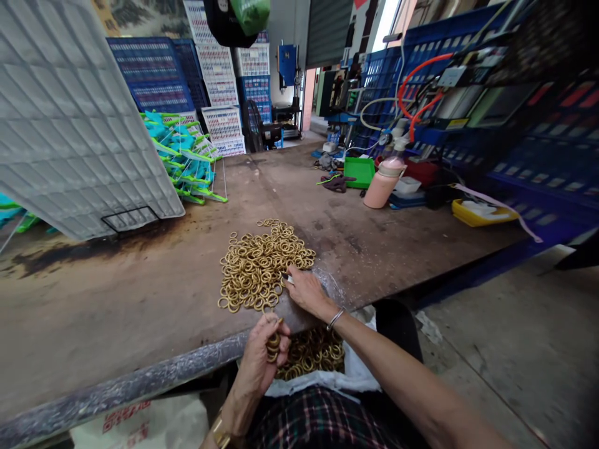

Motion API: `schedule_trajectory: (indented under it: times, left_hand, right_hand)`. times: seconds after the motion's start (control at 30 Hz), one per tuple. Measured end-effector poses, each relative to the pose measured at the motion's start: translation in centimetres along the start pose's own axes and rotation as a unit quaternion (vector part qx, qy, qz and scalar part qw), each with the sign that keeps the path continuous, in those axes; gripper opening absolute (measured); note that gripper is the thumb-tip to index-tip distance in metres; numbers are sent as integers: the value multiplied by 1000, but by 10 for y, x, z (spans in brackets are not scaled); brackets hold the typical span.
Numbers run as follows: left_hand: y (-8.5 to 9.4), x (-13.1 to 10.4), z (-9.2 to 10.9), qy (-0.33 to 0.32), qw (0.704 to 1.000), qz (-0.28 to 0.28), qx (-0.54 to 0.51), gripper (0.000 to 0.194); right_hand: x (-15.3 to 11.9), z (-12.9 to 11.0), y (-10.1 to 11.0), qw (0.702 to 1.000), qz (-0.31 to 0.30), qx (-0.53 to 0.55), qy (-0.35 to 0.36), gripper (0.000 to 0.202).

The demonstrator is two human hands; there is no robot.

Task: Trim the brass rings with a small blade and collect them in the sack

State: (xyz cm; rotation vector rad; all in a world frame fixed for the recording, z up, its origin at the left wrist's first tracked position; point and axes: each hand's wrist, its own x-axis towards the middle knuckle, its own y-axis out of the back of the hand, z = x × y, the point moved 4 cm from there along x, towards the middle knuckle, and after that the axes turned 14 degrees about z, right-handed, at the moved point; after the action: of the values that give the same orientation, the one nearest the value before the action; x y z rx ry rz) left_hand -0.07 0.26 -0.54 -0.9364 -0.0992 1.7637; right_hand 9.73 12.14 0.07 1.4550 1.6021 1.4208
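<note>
A loose heap of brass-coloured rings (262,265) lies on the brown worktable (196,249). My left hand (264,352) is closed around several of these rings, just off the table's front edge. At the right side of the heap, my right hand (306,292) reaches in with bent fingers. Between its thumb and fingers is a small black-and-white tool (287,277), whose kind I cannot make out. Below the table edge, an open white sack (360,355) in my lap holds many more rings.
A grey ribbed panel (84,118) stands at left, with green and turquoise racks (187,162) behind it. To the right are a pink bottle (381,187), a green tray (359,173) and a yellow dish (482,213). Stacked crates (154,72) stand behind.
</note>
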Motion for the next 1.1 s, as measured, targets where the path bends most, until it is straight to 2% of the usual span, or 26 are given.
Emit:
schedule_trajectory:
  times: [0.23, 0.37, 0.43, 0.53, 0.67, 0.8, 0.93, 1.1]
  left_hand:
    - [1, 4, -2, 58, 997, -16, -46, 29]
    - [6, 10, -3, 73, 993, 9, -89, 27]
    - [7, 12, -1, 59, 994, 26, -90, 29]
    - [5, 13, 6, -12, 998, 43, -54, 29]
    - [2, 14, 11, -81, 993, 80, 35, 35]
    - [3, 16, 9, -82, 989, 90, 85, 38]
    - [6, 15, 8, -95, 983, 96, 125, 35]
    - [5, 15, 5, -84, 982, 73, 153, 34]
  right_hand:
    - [4, 5, -4, 1000, -11, -3, -22, 19]
    - [0, 9, -3, 997, 1, 71, -27, 17]
    - [-6, 9, 1, 989, 22, 141, -26, 13]
    - [-17, 4, 8, 966, 40, 254, -8, 9]
    - [-33, -10, 17, 940, 17, 340, 12, 9]
    - [-42, -20, 21, 925, -12, 380, 23, 10]
    - [-42, -21, 21, 914, -32, 405, -9, 14]
    - [-41, -22, 18, 913, -57, 402, -44, 16]
